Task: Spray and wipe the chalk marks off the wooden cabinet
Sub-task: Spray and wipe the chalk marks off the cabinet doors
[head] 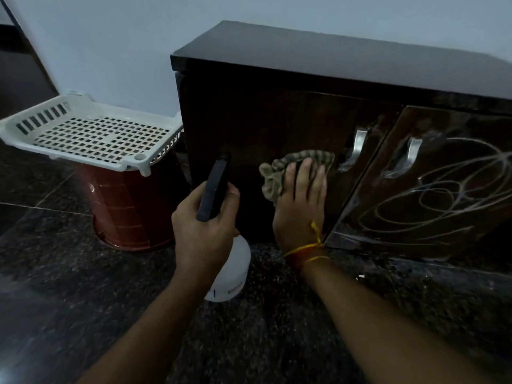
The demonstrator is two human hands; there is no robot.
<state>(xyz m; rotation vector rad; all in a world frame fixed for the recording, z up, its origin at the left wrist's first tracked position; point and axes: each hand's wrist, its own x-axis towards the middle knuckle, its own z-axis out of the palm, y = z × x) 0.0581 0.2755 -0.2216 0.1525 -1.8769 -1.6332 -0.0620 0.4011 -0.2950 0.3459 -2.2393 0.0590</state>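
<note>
A dark wooden cabinet (318, 67) stands against the wall, with two doors and metal handles. White chalk loops (448, 195) cover the right door, which stands slightly ajar. The left door shows no marks. My right hand (302, 200) presses a striped cloth (277, 173) flat against the left door, fingers straight. My left hand (205, 223) grips a spray bottle by its black head (214, 189), with the white body (231, 273) hanging below the hand, just left of the cloth.
A white perforated plastic basket (91, 131) sits on an upturned brown bucket (124, 206) left of the cabinet. The floor (277, 328) is dark speckled stone. A pale wall (110, 37) rises behind.
</note>
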